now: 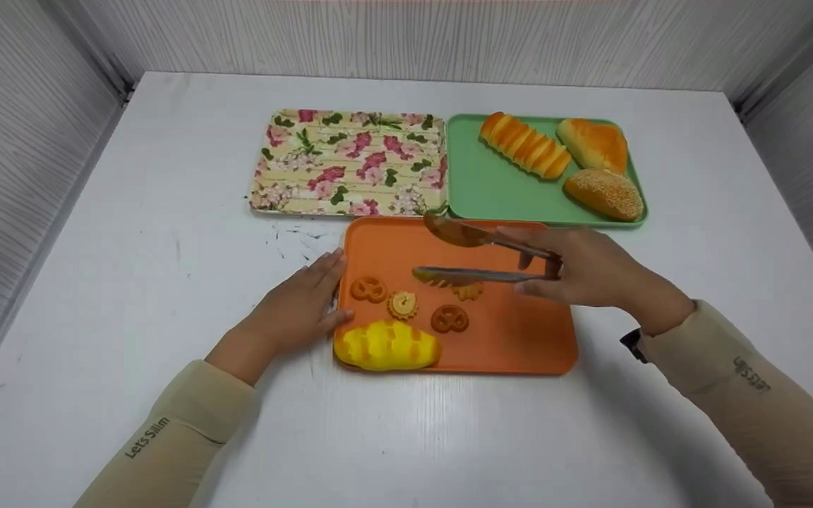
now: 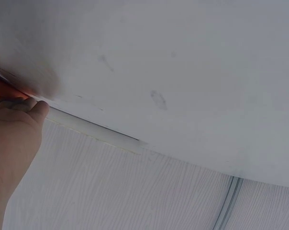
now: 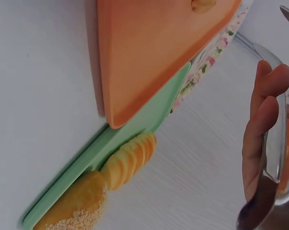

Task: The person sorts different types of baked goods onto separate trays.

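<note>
My right hand [image 1: 593,268] grips a pair of metal tongs [image 1: 512,275] near their joined end. The tongs' arms are spread over the orange tray [image 1: 505,346], with nothing held between the tips. In the right wrist view, curled fingers [image 3: 261,117] wrap the tongs' metal arm. My left hand [image 1: 293,303] lies at the tray's left rim, fingers extended and touching it. On that tray are two pretzel-shaped cookies, one lighter [image 1: 369,289] and one darker [image 1: 450,319], a round scalloped cookie [image 1: 403,305], and a yellow-topped bread [image 1: 389,346]. Another scalloped cookie [image 1: 468,290] is partly hidden under the tongs.
A floral tray [image 1: 350,162] lies behind the orange one. Beside it, a green tray [image 1: 498,201] bears a ridged bread [image 1: 525,146], a golden bread [image 1: 593,143] and a sesame-topped bun [image 1: 604,194]. Wood-grain panels [image 1: 435,39] enclose the white table [image 1: 392,437].
</note>
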`<state>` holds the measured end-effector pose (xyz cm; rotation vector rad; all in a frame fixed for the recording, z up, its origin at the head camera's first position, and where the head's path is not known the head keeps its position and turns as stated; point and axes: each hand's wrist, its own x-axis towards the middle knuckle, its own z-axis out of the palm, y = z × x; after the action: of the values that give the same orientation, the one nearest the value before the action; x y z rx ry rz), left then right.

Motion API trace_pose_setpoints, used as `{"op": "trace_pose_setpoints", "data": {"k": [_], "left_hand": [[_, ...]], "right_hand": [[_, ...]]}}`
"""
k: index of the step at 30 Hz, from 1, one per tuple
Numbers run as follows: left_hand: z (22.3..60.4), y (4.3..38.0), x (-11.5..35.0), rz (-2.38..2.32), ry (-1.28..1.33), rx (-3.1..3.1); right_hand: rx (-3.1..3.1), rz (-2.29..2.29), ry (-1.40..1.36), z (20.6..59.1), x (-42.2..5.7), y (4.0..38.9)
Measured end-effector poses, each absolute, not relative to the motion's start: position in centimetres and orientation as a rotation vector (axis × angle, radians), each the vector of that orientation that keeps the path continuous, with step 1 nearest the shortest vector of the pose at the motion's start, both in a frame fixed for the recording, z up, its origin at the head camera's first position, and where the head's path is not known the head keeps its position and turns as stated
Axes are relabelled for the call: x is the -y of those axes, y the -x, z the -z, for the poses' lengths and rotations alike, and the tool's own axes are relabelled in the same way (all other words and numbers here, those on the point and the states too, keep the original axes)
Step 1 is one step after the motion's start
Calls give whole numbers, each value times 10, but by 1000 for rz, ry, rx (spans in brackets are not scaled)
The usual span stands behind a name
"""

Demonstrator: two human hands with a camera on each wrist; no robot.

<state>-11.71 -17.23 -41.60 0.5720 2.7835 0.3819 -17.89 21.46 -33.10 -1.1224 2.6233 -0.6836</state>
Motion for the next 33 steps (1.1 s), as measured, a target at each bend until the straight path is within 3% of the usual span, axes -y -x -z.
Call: {"op": "trace_pose_setpoints", "data": {"k": [12,33], "left_hand": [[417,117,173,-384,-570,-2781],[415,118,171,-376,-578,-2786]], "right_hand": [[-2428,605,1205,343,-187,153],[-2318,598,1263,350,-176,145]]}}
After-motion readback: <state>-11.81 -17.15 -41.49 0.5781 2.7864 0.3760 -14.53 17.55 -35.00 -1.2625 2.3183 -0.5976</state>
